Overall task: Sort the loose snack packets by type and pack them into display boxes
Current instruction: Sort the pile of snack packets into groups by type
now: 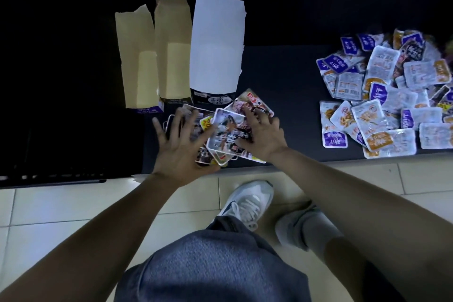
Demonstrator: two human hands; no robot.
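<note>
Head view: left hand (pixel 180 152) and right hand (pixel 261 135) spread flat on dark packets (pixel 228 132); three boxes (pixel 215 51) look empty, mixed pile (pixel 389 95) unsorted.

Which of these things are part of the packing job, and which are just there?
Part of the job:
left hand
right hand
dark packets under the hands
big packet pile
three open boxes

Just there:
shoe
floor tiles

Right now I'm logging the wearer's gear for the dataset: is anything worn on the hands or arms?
No. The left hand and right hand are bare: no gloves, and no rings show on the fingers. Both forearms are uncovered as far as the picture shows, with no sleeve, watch or wristband visible.
</note>
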